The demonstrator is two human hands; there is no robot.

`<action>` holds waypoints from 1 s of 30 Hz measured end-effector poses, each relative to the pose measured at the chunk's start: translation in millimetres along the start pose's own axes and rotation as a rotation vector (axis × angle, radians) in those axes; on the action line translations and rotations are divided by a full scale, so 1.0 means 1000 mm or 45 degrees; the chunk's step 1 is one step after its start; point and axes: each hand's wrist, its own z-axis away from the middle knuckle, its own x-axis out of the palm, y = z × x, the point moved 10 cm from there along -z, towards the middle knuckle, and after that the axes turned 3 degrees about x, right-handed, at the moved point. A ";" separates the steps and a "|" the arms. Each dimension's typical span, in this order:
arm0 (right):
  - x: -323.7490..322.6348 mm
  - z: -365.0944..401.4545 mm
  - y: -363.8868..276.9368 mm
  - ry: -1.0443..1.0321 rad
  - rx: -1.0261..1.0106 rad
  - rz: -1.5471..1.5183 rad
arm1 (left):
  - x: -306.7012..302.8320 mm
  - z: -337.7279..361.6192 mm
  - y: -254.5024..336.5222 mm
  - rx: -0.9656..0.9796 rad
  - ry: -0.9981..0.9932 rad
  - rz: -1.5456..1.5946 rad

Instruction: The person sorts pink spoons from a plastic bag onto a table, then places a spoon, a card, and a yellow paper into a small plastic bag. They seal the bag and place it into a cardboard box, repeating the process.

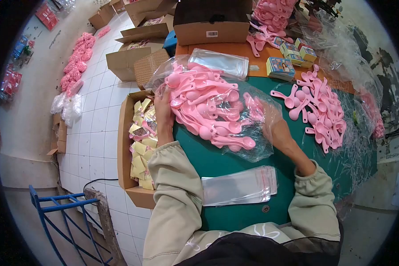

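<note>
A large clear plastic bag full of pink spoons is held up over the green tabletop. My left hand grips the bag's left side, its fingers partly behind the plastic. On the right side, my right hand is closed on the bag's loose plastic, near a few spoons. A loose pile of pink spoons lies to the right of my right hand. Below the bag, flat clear plastic sleeves are stacked near the table's front edge.
An open carton of small yellow-card packets stands left of the table. More sleeves, card stacks and a brown box are at the back. Crumpled plastic lies at right; a blue metal frame stands lower left.
</note>
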 end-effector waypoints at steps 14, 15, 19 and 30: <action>-0.116 0.042 0.089 0.069 0.243 0.673 | -0.010 -0.003 -0.006 0.035 0.058 -0.037; -0.069 0.032 0.071 -0.368 0.070 0.219 | -0.013 -0.005 -0.006 0.054 0.059 -0.048; 0.009 0.016 -0.045 -0.600 -0.435 -0.348 | -0.012 -0.005 -0.005 0.041 0.071 -0.067; 0.034 0.001 -0.055 -0.424 -0.356 -0.447 | -0.002 -0.003 -0.004 -0.001 0.017 0.047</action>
